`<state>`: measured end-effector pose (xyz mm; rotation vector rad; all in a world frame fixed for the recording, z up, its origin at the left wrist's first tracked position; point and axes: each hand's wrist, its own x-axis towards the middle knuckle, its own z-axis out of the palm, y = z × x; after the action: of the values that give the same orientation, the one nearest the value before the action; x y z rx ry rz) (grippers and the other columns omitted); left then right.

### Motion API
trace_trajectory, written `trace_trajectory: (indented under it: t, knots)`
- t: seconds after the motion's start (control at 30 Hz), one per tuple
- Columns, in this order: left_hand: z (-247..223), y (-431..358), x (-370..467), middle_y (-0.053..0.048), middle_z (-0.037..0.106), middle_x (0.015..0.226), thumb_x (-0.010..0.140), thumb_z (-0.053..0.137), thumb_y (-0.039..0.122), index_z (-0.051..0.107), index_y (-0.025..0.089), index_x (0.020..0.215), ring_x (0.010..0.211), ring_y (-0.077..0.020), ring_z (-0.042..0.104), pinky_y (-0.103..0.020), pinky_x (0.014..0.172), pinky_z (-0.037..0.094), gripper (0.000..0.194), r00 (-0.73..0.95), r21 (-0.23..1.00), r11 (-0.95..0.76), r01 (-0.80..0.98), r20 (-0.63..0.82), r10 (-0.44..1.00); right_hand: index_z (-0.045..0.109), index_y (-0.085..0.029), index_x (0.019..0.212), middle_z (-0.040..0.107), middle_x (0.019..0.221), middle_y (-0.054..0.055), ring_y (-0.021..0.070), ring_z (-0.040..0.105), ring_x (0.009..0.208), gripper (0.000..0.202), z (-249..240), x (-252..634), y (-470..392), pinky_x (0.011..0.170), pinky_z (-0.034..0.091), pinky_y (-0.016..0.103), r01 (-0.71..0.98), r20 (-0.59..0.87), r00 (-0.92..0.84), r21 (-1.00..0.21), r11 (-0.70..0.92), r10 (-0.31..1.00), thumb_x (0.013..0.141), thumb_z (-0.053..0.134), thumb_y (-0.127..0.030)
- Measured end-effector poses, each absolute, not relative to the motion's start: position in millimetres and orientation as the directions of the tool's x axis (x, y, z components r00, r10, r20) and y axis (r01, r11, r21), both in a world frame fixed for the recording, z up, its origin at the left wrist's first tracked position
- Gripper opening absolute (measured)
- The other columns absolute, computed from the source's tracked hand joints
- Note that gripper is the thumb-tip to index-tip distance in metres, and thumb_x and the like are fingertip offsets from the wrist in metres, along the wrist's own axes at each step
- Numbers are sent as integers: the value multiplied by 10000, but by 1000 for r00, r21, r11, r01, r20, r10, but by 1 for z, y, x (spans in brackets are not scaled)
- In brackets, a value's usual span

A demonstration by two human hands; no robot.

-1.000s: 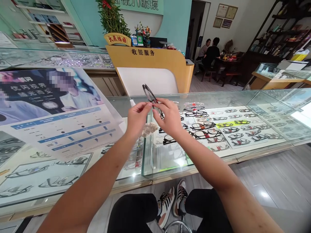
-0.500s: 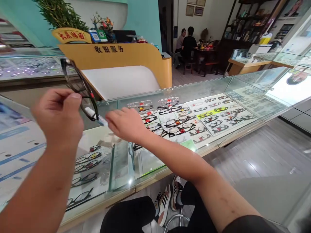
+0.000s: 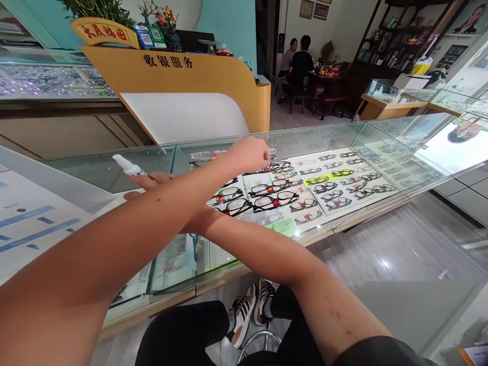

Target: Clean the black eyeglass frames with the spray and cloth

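Arms x'd now. Over the glass counter's (image 3: pixel 366 215) left side, R hand (image 3: pixel 149 182) is at the white bottle (image 3: pixel 128 165), fingers narrow, grip half hidden, so bottle's in play rn. L hand (image 3: pixel 249 154) swung across above counter's back, loosely curled; can't tell if it's got the specs it held 0.5s ago, they're outta sight. Cash desk (image 3: pixel 213 71) behind counter, fwiw.

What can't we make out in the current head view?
All in the head view:
- Left hand: anything in its grip, hidden by the hand itself.
- Right hand: wrist and palm, behind the left forearm; its grip on the white bottle is unclear.
- Printed sheet: cut off by the left edge.
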<state>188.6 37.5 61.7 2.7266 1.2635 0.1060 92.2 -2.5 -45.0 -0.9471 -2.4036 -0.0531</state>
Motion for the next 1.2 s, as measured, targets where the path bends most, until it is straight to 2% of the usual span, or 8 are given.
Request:
trace_trajectory:
  t: [0.1, 0.17, 0.37, 0.67, 0.8, 0.9, 1.03, 1.2]
  knots:
    - [37, 42, 194, -70, 895, 995, 847, 766, 224, 937, 271, 928, 951, -313, 796, -369, 791, 542, 195, 632, 114, -625, 773, -46, 774, 712, -277, 1508, 511, 1833, 94, 337, 418, 1698, 377, -57, 85, -3, 1311, 445, 513, 699, 524, -621, 33, 715, 583, 1173, 627, -428]
    - [27, 43, 193, -64, 899, 1007, 858, 749, 228, 938, 282, 939, 953, -303, 797, -360, 803, 547, 212, 620, 121, -611, 783, -69, 781, 729, -281, 1435, 526, 1817, 98, 332, 430, 1685, 329, -65, 79, -2, 1272, 460, 495, 709, 551, -607, 51, 703, 573, 1199, 568, -444]
    - [12, 47, 190, -48, 910, 1170, 894, 722, 244, 937, 280, 989, 1019, -296, 793, -357, 772, 526, 238, 606, 92, -599, 795, -101, 789, 719, -276, 1409, 546, 1787, 114, 342, 465, 1651, 319, -73, 73, 4, 1230, 468, 496, 673, 576, -621, 43, 739, 532, 1213, 496, -393]
    - [12, 56, 192, -37, 901, 1016, 805, 759, 239, 930, 292, 919, 963, -292, 786, -345, 769, 534, 212, 593, 141, -578, 804, -124, 795, 730, -270, 1336, 590, 1733, 111, 315, 487, 1620, 258, -88, 65, 15, 1220, 471, 478, 671, 668, -564, 29, 741, 485, 1204, 518, -334]
    - [12, 73, 188, -42, 892, 974, 821, 742, 318, 952, 306, 1002, 909, -289, 783, -360, 755, 537, 277, 533, 220, -516, 827, -20, 846, 719, -270, 1384, 535, 1796, 131, 346, 469, 1632, 279, -90, 63, 27, 1216, 465, 516, 661, 567, -614, -10, 751, 548, 1190, 571, -406]
    - [8, 86, 185, -46, 897, 1003, 805, 771, 359, 955, 302, 1064, 948, -292, 792, -358, 756, 539, 322, 531, 212, -512, 832, -42, 846, 695, -283, 1439, 481, 1847, 132, 362, 419, 1673, 362, -87, 67, 32, 1246, 441, 535, 645, 476, -656, -49, 762, 586, 1162, 633, -509]
    - [0, 92, 187, -53, 901, 979, 771, 804, 389, 956, 319, 1067, 989, -306, 811, -355, 807, 583, 339, 543, 193, -525, 829, -56, 838, 658, -271, 1478, 461, 1864, 144, 356, 402, 1677, 484, -83, 75, 29, 1260, 421, 524, 630, 484, -659, -63, 774, 576, 1178, 544, -632]
    - [-7, 94, 194, -70, 919, 1115, 772, 792, 339, 956, 322, 1046, 1067, -317, 821, -354, 839, 605, 319, 552, 142, -541, 829, -45, 833, 635, -252, 1507, 462, 1856, 170, 366, 401, 1678, 389, -74, 86, 19, 1259, 408, 522, 643, 523, -632, -60, 764, 572, 1203, 521, -466]
